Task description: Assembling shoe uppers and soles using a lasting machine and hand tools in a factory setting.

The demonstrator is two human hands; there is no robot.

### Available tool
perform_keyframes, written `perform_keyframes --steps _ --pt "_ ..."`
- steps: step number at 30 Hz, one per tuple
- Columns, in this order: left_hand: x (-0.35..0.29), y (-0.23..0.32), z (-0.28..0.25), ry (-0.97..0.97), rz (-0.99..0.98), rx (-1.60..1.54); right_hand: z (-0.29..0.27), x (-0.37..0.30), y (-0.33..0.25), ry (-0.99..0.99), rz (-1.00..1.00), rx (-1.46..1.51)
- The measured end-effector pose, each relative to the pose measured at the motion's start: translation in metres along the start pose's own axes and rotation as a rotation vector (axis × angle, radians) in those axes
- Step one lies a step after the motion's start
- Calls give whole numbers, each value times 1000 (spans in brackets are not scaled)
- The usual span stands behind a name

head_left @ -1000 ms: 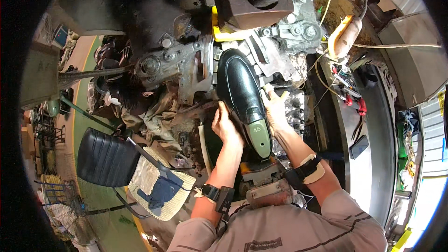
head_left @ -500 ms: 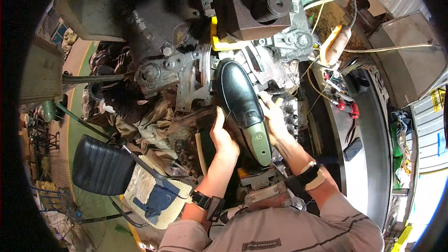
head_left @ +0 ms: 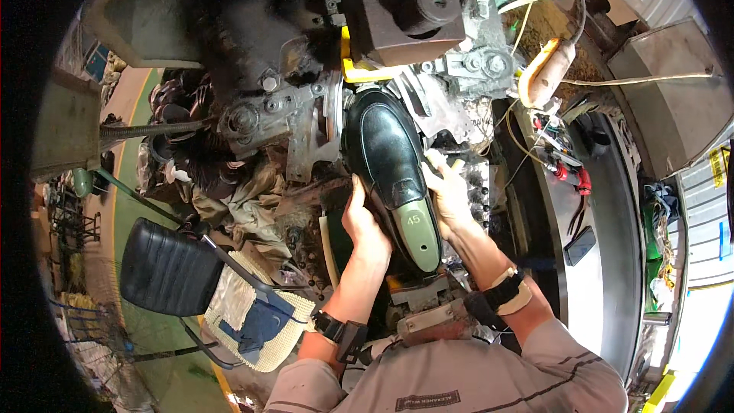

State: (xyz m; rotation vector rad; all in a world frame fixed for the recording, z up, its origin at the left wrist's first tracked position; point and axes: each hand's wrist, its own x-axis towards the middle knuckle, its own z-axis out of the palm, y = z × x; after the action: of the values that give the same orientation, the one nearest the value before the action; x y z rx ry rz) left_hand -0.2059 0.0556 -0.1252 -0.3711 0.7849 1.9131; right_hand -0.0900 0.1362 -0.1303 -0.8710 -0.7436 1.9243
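Note:
A black leather shoe upper (head_left: 388,145) is stretched over a green shoe last (head_left: 420,241). It lies toe away from me, its toe end between the metal jaws of a machine (head_left: 401,19). My left hand (head_left: 367,220) is pressed along the shoe's left side, thumb up near the edge. On the right side my right hand (head_left: 451,197) grips the shoe, with something pale and yellowish at its fingertips that I cannot make out. Both hands are closed about the shoe from its two sides; the fingers underneath are hidden. A yellow bracket (head_left: 371,73) sits just beyond the toe.
Metal clamp arms (head_left: 248,118) flank the toe. A black chair (head_left: 168,268) with a woven seat cover stands at left, beside crumpled cloth (head_left: 241,210). At right a bench (head_left: 612,260) holds a phone (head_left: 580,245) and red-handled tools (head_left: 573,176); a hand lamp (head_left: 544,73) hangs above.
The shoe has shifted slightly left and rolled so its top faces up more, with both hands staying on it. The toe sits a little farther in between the jaws.

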Motion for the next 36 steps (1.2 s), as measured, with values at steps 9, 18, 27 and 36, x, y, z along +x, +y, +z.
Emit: perform_keyframes --steps 9,18,27,36 --pt "2 1 2 26 25 1 6 -2 -5 -7 55 66" --pt "13 -4 -4 106 115 115 3 8 10 32 19 127" --pt "21 -9 -6 -5 74 -7 -4 15 13 13 85 303" --pt "18 0 -8 -9 53 103 -3 8 10 -72 104 261"
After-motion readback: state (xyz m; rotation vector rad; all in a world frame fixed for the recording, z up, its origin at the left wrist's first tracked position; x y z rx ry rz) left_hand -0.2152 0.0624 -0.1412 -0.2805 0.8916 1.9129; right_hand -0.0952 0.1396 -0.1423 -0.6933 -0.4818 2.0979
